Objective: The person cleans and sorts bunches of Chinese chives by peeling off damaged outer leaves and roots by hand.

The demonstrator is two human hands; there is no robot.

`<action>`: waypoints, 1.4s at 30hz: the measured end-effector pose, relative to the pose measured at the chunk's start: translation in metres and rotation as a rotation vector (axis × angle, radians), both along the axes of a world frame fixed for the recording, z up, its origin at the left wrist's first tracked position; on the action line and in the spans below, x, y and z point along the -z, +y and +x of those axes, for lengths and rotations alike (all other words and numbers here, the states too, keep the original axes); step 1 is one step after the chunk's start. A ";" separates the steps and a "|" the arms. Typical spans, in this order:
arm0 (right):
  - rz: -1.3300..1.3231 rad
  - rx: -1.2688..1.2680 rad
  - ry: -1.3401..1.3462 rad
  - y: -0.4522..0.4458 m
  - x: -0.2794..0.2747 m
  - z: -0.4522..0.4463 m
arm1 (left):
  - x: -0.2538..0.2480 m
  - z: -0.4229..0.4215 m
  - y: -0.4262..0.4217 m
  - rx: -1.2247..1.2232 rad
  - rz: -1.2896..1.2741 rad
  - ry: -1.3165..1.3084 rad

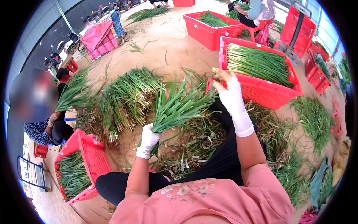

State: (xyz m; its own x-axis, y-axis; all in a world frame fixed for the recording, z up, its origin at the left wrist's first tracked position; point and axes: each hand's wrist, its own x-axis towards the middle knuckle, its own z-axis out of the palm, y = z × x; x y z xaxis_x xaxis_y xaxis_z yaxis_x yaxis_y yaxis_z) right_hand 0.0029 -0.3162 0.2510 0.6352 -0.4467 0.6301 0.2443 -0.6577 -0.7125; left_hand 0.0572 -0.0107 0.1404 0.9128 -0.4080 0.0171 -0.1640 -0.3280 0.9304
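Note:
A bunch of green chives (179, 106) fans out from my left hand (148, 140), its white-gloved fingers wrapped round the narrow end. My right hand (228, 85), in a white glove stained yellowish-brown at the fingertips, is raised beside the near left side of a red crate (253, 93). Its fingers are stretched out with the thumb apart, and nothing shows in them. Inside that crate lie long chives (257, 63) with pale stems, set side by side. A heap of untrimmed chives (126, 97) spreads on the floor ahead of my left hand.
Loose leaf scraps (197, 145) surround my legs. On my left stands a red crate (99, 160) holding chives. Another person (44, 127) sits at far left, holding chives. Beyond are a second red crate (203, 31), a seated person (257, 15) and a pink-covered stack (99, 39).

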 end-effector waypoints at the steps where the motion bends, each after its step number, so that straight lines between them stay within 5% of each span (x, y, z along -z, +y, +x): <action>1: 0.085 -0.126 0.013 0.002 0.003 0.007 | 0.001 0.001 0.000 -0.004 0.011 -0.013; 4: 0.382 -0.325 0.315 0.018 -0.009 0.013 | -0.003 -0.001 -0.004 0.028 0.031 -0.020; 8: 0.756 -0.624 0.367 0.025 0.020 0.029 | -0.002 -0.006 -0.008 0.057 0.019 -0.011; 9: 0.734 -0.624 0.383 0.020 0.037 0.038 | -0.001 -0.006 -0.008 0.069 0.027 -0.008; 11: -0.151 -0.282 0.122 0.009 0.052 0.044 | 0.002 -0.006 -0.007 0.071 0.050 -0.013; 13: -0.699 0.218 0.041 0.011 0.042 0.032 | 0.001 -0.005 -0.006 0.077 0.049 0.039; 15: -0.492 0.353 0.121 -0.010 0.042 0.032 | 0.001 -0.003 -0.002 0.080 0.018 0.067; 19: 0.512 -0.009 0.223 -0.045 0.015 0.012 | -0.015 0.000 0.004 0.132 0.017 0.033; 21: 0.250 0.008 0.081 -0.049 0.009 0.001 | -0.023 0.001 0.005 0.118 0.019 0.035; 25: 0.280 -0.229 -0.098 -0.022 -0.025 -0.029 | -0.025 0.003 0.005 0.120 -0.161 0.141; 27: 0.091 -0.204 -0.257 -0.001 -0.045 -0.045 | -0.020 0.006 0.004 0.116 -0.214 0.166; 31: -0.551 -0.052 -0.158 0.029 -0.052 -0.052 | -0.021 0.005 0.002 0.125 -0.169 0.146; 33: -0.594 0.015 0.018 0.041 -0.031 -0.034 | -0.024 0.002 0.001 0.134 -0.140 0.126; 37: -0.483 -0.052 0.182 0.045 0.005 -0.013 | -0.031 -0.003 0.001 0.117 -0.139 0.102; 39: 0.534 -0.425 0.002 0.045 0.006 -0.014 | -0.032 -0.001 0.004 0.117 -0.140 0.110; 42: 1.016 -0.525 -0.432 0.034 -0.010 -0.024 | -0.027 -0.002 0.011 0.122 -0.190 0.160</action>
